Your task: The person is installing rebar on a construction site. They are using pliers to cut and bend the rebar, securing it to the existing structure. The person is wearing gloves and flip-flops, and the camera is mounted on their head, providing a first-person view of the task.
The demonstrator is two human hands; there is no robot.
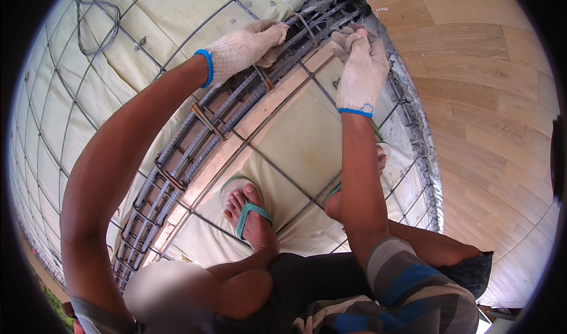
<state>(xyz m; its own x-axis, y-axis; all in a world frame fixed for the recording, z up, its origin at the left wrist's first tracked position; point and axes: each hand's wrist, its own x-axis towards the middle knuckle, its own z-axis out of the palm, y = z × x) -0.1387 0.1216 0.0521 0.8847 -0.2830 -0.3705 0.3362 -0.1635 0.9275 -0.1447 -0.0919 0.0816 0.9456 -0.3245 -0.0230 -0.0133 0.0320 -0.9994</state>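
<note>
My left hand (247, 49), in a white knit glove with a blue cuff, is over the far part of a long cage of ribbed steel bars (192, 142). Its fingers are curled together at the bars; whatever lies between them is too small to make out. Across a narrow gap, my right hand (363, 68), gloved alike, is at the cage's far end beside a rough concrete edge (407, 92). Thumb and fingers are bent together there, and their contents cannot be made out. Bent steel stirrups (208, 121) wrap the bars between my left hand and the near end.
A thin steel bar grid (287, 186) spans pale sheeting (295, 136). Beside the cage runs a wooden strip (236, 148). My sandalled foot (254, 219) rests among the bars. Loose coiled wire (116, 30) lies far left. Wood-look planks (484, 98) cover the right side.
</note>
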